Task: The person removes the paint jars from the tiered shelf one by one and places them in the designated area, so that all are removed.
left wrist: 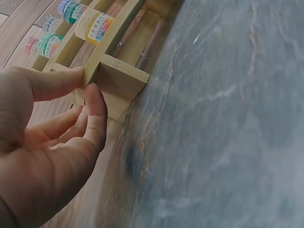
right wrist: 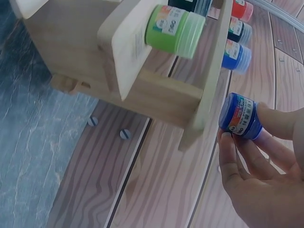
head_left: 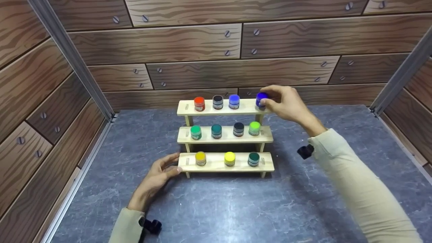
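Pinching the left end of a three-tier wooden stand (head_left: 215,162), the left hand (head_left: 157,177) has its thumb and forefinger closed on the edge of the bottom board. Near that end, one jar sits on each tier: a red paint jar (head_left: 199,104) on top, a green paint jar (head_left: 195,132) in the middle, an amber paint jar (head_left: 200,159) at the bottom. Next come a black paint jar (head_left: 218,102) on top and a teal paint jar (head_left: 216,131) below it. Farther right are a violet-blue paint jar (head_left: 234,102) above, a blackish paint jar (head_left: 238,129) mid-tier and a yellow paint jar (head_left: 230,159) lowest. Toward the right end stand a dark green paint jar (head_left: 253,159) on the bottom board and a lime paint jar (head_left: 254,129) on the middle one. Last, the right hand (head_left: 287,104) is clamped, thumb against fingers, around a dark blue paint jar (right wrist: 241,114) at the top board's right end; the right wrist view seems to show a slim gap between jar and board.
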### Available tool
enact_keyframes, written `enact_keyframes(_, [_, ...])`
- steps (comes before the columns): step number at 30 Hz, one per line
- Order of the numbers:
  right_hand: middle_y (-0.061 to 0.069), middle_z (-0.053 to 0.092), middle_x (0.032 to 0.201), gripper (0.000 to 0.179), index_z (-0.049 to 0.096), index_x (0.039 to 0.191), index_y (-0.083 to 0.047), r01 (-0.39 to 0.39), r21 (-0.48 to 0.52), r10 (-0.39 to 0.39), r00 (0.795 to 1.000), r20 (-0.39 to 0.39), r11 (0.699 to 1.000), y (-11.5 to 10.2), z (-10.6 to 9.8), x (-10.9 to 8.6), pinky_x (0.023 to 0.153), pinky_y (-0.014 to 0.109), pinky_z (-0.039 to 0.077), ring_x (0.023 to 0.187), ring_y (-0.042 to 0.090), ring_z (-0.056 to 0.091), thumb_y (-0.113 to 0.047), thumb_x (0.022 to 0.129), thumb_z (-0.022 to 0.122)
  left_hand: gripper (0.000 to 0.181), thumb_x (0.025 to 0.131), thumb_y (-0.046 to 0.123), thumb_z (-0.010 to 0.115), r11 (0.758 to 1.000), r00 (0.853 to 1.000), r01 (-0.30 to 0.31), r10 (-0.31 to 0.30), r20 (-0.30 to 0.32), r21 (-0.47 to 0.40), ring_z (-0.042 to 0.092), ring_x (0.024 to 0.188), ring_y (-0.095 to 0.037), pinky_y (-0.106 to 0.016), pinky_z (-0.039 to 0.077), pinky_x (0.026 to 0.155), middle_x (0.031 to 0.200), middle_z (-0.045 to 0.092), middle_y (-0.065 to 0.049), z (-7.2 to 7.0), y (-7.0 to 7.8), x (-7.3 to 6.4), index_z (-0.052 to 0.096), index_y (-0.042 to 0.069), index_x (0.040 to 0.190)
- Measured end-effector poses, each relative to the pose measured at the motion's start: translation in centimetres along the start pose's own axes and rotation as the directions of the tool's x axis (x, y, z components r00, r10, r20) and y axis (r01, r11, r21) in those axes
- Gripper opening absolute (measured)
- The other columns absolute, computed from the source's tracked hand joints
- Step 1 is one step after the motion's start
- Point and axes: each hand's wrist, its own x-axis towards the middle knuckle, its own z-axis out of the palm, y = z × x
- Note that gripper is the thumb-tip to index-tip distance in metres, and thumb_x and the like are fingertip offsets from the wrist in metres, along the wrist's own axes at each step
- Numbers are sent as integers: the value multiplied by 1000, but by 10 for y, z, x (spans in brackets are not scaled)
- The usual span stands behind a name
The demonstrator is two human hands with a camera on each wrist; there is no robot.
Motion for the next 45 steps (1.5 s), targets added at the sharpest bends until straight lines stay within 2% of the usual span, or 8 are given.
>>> enact_keyframes(3, [24, 74, 126, 40, 69, 136, 1, -8, 10, 8, 1000, -7, 1000, 2, -4, -1, 86, 22, 62, 107, 36, 74, -10, 98, 77, 69, 95, -5, 67, 999, 1000, 25, -25, -6, -22, 61, 130, -29, -21, 57, 99, 159, 45, -35, -1, 1, 0, 38, -14, 158])
enact_keyframes(6, [24, 75, 122, 40, 69, 135, 2, -9, 22, 9, 1000, -12, 1000, 6, -10, -4, 77, 11, 57, 102, 34, 74, -10, 98, 78, 70, 95, -4, 66, 998, 999, 42, -43, -11, -42, 60, 131, -28, -21, 56, 99, 159, 44, -36, -2, 3, -2, 37, -15, 157])
enact_keyframes(13, [25, 75, 120, 42, 70, 134, 3, -5, 11, 5, 1000, -22, 1000, 19, -21, -12, 76, 9, 56, 94, 18, 72, -14, 97, 80, 68, 95, -5, 64, 991, 995, 98, -100, -24, -88, 64, 122, -23, -22, 56, 97, 159, 43, -38, -1, 6, -4, 36, -17, 156])
enact_keyframes(17, [25, 75, 122, 44, 69, 135, 2, -32, 9, 33, 999, -14, 999, 27, -25, -18, 75, 9, 56, 93, 12, 71, -19, 97, 81, 68, 96, -5, 64, 990, 994, 109, -111, -22, -90, 64, 122, -22, -22, 56, 95, 159, 43, -38, 0, 6, -4, 36, -16, 157])
enact_keyframes(24, [29, 73, 124, 48, 67, 137, 4, -67, 9, 67, 998, -1, 998, 44, -28, -27, 74, 9, 56, 96, 21, 74, -19, 97, 81, 70, 96, -5, 63, 985, 992, 123, -126, -9, -123, 64, 121, -21, -23, 56, 97, 159, 42, -38, -1, 5, -4, 33, -16, 158])
enact_keyframes(32, [31, 71, 127, 49, 66, 139, 4, -126, 10, 126, 992, 21, 992, 70, -21, -39, 70, 12, 57, 106, 42, 76, -17, 98, 80, 70, 98, -2, 64, 981, 991, 136, -135, 18, -138, 65, 119, -19, -23, 56, 95, 160, 42, -37, 0, 5, -3, 33, -15, 159])
enact_keyframes(40, [31, 69, 132, 46, 65, 140, 4, -168, 15, 167, 985, 53, 986, 95, -7, -45, 78, 8, 56, 113, 46, 73, -13, 99, 78, 68, 98, -3, 64, 982, 994, 101, -94, 52, -159, 67, 117, -17, -24, 57, 100, 158, 43, -38, 1, 4, 1, 33, -16, 158])
enact_keyframes(45, [34, 69, 130, 45, 65, 137, 9, -178, 16, 176, 982, 73, 984, 113, 6, -50, 84, 14, 60, 114, 49, 72, -8, 97, 78, 67, 98, -4, 64, 982, 994, 101, -95, 44, -161, 68, 116, -17, -25, 57, 100, 157, 44, -38, 1, 4, 1, 35, -17, 157])
